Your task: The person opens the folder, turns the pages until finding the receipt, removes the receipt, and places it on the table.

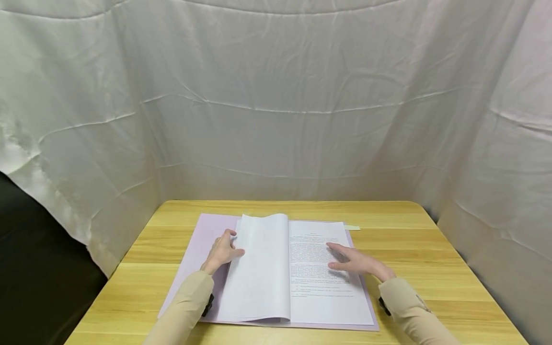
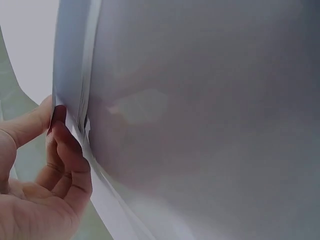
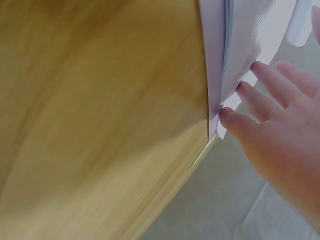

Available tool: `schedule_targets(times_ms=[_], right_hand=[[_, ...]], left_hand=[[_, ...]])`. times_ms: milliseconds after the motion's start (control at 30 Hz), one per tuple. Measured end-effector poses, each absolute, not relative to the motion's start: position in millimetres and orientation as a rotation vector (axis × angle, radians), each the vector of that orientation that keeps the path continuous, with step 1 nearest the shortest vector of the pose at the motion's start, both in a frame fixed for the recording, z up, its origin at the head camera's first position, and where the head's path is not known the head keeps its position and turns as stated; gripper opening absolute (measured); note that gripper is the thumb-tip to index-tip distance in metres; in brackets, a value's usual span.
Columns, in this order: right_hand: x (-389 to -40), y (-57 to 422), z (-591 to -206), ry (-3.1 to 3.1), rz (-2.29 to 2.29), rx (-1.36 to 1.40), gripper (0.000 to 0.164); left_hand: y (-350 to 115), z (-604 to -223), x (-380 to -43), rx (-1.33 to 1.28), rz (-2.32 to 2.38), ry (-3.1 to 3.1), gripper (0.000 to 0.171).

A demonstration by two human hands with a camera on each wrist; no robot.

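Observation:
A lilac folder [image 1: 187, 278] lies spread open on the table, holding a stack of white paper sheets. The turned sheet [image 1: 258, 273] on the left is blank on its upper side and bows up near the middle fold. Printed text fills the right-hand page [image 1: 321, 306]. My left hand [image 1: 222, 250] pinches the outer edge of the turned sheet; in the left wrist view its thumb [image 2: 32, 122] is on one side of the paper and the fingers curl on the other. My right hand [image 1: 361, 261] rests over the right part of the printed page, fingers loosely spread.
A pale yellow-green tab [image 1: 352, 227] sticks out past the top right corner of the pages. The wooden table [image 1: 431, 268] is enclosed by grey-white cloth [image 1: 302, 134] at the back and sides. Dark material [image 1: 34, 268] shows at the far left.

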State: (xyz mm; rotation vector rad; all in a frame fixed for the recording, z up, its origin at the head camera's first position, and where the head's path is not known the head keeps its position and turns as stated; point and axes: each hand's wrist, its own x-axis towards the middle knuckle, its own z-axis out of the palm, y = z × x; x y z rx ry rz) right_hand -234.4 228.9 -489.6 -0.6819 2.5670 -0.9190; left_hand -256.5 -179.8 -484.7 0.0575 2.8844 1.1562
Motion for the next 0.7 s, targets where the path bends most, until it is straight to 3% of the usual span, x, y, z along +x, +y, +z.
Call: schedule_targets(times_ms=[400,700], right_hand=[[-236.6,230.9,-490.7,2.562,-0.944,-0.679,0.073],[-248.3,230.9,-493.8,2.707,-0.949,-0.729,0.057]], left_hand=[[-176.0,-490.5,-256.8,0.061,1.037,2.935,0.063],[-171.6,-491.2,-258.9,0.116,0.962,3.025,0.065]])
